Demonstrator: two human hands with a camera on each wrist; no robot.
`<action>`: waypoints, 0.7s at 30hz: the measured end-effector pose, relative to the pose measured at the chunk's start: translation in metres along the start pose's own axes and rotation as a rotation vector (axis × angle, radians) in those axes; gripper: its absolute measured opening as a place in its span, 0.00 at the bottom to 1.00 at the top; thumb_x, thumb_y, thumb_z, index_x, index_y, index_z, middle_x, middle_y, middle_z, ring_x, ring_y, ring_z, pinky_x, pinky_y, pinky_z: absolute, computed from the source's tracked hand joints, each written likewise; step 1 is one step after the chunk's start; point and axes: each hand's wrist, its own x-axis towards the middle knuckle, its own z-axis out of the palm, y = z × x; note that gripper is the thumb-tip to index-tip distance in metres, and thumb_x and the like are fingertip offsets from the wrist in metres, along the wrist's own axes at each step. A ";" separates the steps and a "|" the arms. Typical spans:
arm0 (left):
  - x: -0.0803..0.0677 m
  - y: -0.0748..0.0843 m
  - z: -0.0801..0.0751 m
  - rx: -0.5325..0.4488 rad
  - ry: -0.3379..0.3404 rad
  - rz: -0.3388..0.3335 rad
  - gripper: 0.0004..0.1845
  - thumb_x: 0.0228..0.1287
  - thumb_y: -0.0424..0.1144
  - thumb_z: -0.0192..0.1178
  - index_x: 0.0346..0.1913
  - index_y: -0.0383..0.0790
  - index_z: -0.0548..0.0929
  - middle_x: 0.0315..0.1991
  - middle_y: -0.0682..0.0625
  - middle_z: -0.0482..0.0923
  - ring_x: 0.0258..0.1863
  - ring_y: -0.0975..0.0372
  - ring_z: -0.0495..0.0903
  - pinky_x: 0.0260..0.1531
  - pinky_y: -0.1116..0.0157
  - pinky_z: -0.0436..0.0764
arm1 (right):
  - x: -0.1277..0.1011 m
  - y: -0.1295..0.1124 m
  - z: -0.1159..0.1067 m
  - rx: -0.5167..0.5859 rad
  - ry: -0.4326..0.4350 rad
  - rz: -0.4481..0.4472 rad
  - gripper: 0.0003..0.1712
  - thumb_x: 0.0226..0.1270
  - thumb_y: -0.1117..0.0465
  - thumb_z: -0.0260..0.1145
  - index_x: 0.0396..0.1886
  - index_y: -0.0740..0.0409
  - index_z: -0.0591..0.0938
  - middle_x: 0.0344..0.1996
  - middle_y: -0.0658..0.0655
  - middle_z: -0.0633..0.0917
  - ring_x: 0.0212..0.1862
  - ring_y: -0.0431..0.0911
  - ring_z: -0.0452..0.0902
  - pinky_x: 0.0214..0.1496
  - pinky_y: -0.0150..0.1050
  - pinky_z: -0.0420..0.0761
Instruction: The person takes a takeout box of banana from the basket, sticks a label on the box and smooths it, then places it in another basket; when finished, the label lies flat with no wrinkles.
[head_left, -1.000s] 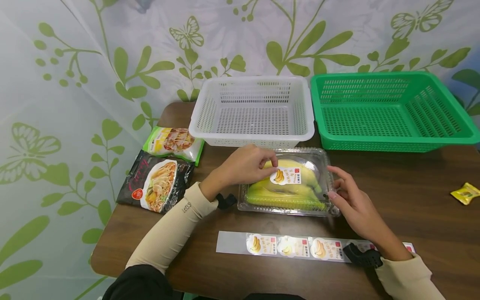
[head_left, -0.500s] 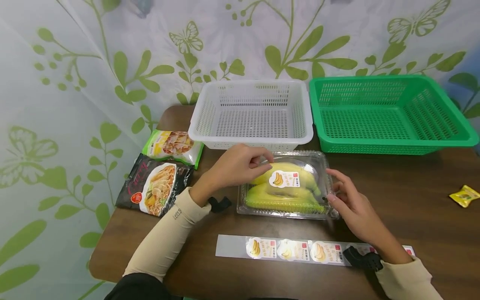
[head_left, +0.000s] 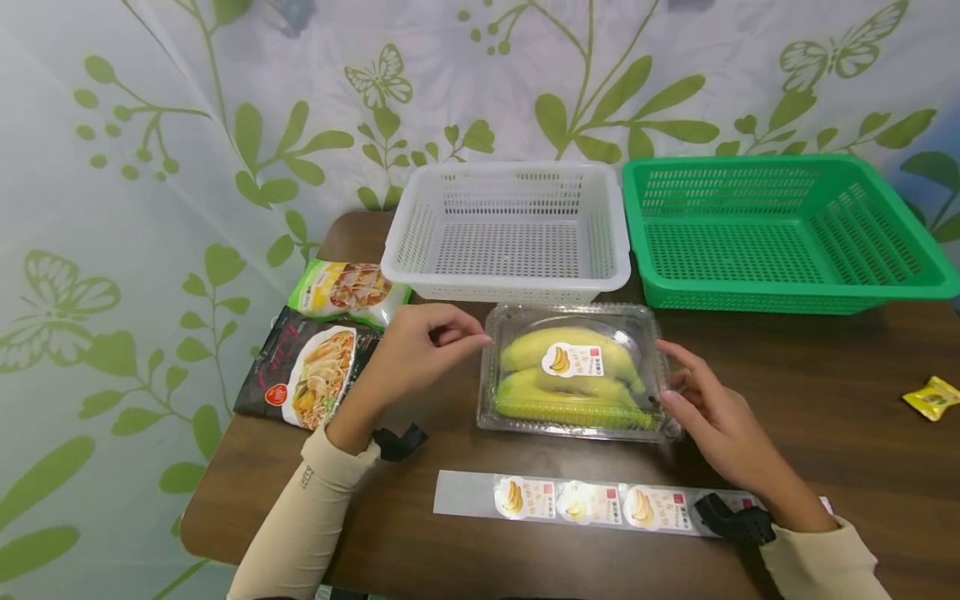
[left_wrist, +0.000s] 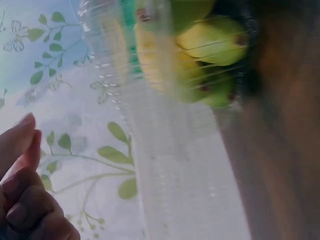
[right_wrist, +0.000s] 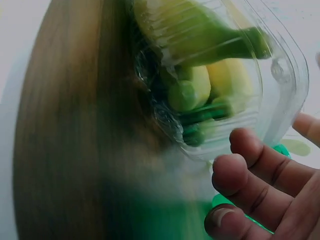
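Clamshell of bananas (head_left: 576, 371): set on the counter (head_left: 810, 400) between both hands, long axis running left to right, behind the sticker strip (head_left: 592, 502). Right hand (head_left: 708, 408) is laid against its right end, fingers (head_left: 678, 367) loosely spread, nothing gripped. Left hand (head_left: 420, 350) is held just off its left end, fingertips drawn together, empty. White basket (head_left: 510, 229) and green basket (head_left: 780, 229) are placed beyond.
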 end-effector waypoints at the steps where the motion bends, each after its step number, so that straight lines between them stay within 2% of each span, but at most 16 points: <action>1: -0.004 -0.001 -0.001 -0.005 0.017 -0.025 0.05 0.56 0.46 0.67 0.28 0.51 0.83 0.17 0.58 0.67 0.17 0.68 0.64 0.18 0.69 0.65 | 0.000 0.001 -0.001 -0.012 0.003 -0.001 0.35 0.70 0.62 0.55 0.72 0.39 0.55 0.37 0.50 0.76 0.26 0.42 0.72 0.23 0.35 0.69; 4: -0.015 -0.007 -0.002 -0.024 0.057 -0.076 0.04 0.58 0.41 0.66 0.28 0.46 0.85 0.16 0.55 0.71 0.15 0.65 0.64 0.15 0.68 0.64 | 0.000 0.003 -0.005 -0.036 0.023 0.003 0.32 0.71 0.63 0.53 0.72 0.39 0.57 0.31 0.49 0.77 0.24 0.42 0.70 0.22 0.34 0.67; 8: -0.024 -0.015 -0.003 -0.050 0.070 -0.135 0.11 0.71 0.38 0.51 0.39 0.44 0.85 0.15 0.54 0.73 0.13 0.64 0.65 0.14 0.67 0.64 | -0.001 0.007 -0.011 -0.040 0.064 -0.015 0.31 0.72 0.65 0.52 0.71 0.42 0.60 0.27 0.48 0.77 0.24 0.42 0.70 0.24 0.33 0.67; 10: -0.028 -0.017 -0.003 -0.058 0.052 -0.160 0.15 0.75 0.40 0.43 0.45 0.46 0.83 0.14 0.55 0.70 0.13 0.64 0.66 0.15 0.67 0.65 | -0.002 0.009 -0.015 -0.049 0.082 -0.023 0.30 0.72 0.66 0.52 0.70 0.42 0.60 0.29 0.49 0.78 0.25 0.41 0.71 0.26 0.32 0.67; 13: -0.033 -0.019 -0.001 -0.020 0.002 -0.165 0.19 0.77 0.44 0.36 0.52 0.51 0.80 0.18 0.58 0.72 0.17 0.65 0.67 0.20 0.67 0.68 | -0.003 0.011 -0.024 -0.070 0.109 -0.017 0.30 0.71 0.66 0.52 0.70 0.42 0.61 0.31 0.50 0.79 0.25 0.40 0.72 0.27 0.30 0.67; 16: -0.037 -0.022 0.006 0.041 -0.029 -0.145 0.18 0.76 0.47 0.38 0.59 0.55 0.75 0.25 0.58 0.74 0.20 0.65 0.68 0.22 0.67 0.68 | -0.006 0.015 -0.039 -0.093 0.149 0.011 0.32 0.70 0.65 0.55 0.70 0.41 0.62 0.32 0.51 0.80 0.25 0.40 0.73 0.24 0.30 0.67; 18: -0.039 -0.024 0.010 0.074 -0.022 -0.130 0.18 0.74 0.48 0.43 0.63 0.55 0.71 0.29 0.58 0.74 0.23 0.66 0.69 0.23 0.67 0.69 | -0.008 0.020 -0.052 -0.104 0.183 0.032 0.33 0.68 0.65 0.58 0.70 0.40 0.62 0.32 0.50 0.80 0.25 0.39 0.73 0.22 0.30 0.67; 21: -0.043 -0.027 0.017 0.099 -0.009 -0.120 0.24 0.70 0.49 0.50 0.67 0.53 0.66 0.36 0.55 0.74 0.30 0.64 0.72 0.24 0.67 0.70 | -0.009 0.030 -0.073 -0.118 0.259 0.060 0.35 0.66 0.66 0.60 0.70 0.40 0.62 0.32 0.46 0.81 0.24 0.38 0.74 0.20 0.28 0.68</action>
